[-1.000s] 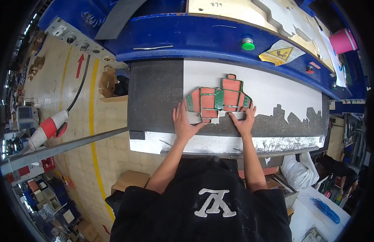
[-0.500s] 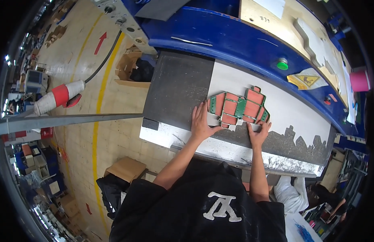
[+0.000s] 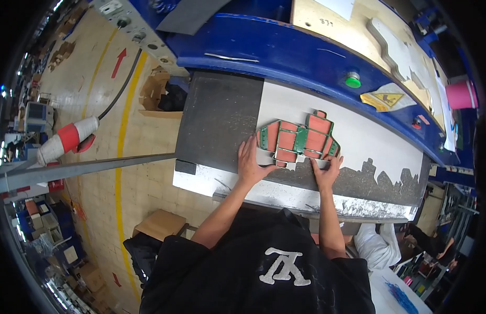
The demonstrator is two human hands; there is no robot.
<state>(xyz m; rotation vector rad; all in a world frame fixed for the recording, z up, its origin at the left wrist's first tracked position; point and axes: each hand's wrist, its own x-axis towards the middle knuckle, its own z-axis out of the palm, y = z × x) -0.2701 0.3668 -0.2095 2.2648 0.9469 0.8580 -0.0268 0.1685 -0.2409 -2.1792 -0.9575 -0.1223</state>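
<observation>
A cutting die (image 3: 301,140) with green metal edges and red-orange foam panels lies flat on a white sheet (image 3: 376,137). My left hand (image 3: 249,163) holds the die's left side, fingers stretched along the edge and thumb reaching to the small lower tab. At the lower right corner, my right hand (image 3: 327,171) grips the die between thumb and fingers. Both palms rest low, near the front of the dark cutting board (image 3: 222,115) under the sheet. The sheet's front edge is jagged with cut-out shapes, and dark board shows through there.
A blue machine beam (image 3: 285,49) with a green button (image 3: 353,79) and a yellow warning label (image 3: 388,99) crosses behind the board. A grey metal bar (image 3: 96,168) runs in from the left. An open cardboard box (image 3: 152,94) stands on the floor beyond the board's left side.
The whole view has shifted slightly, so the scene sits further left. The die and both hands keep about the same place on the sheet.
</observation>
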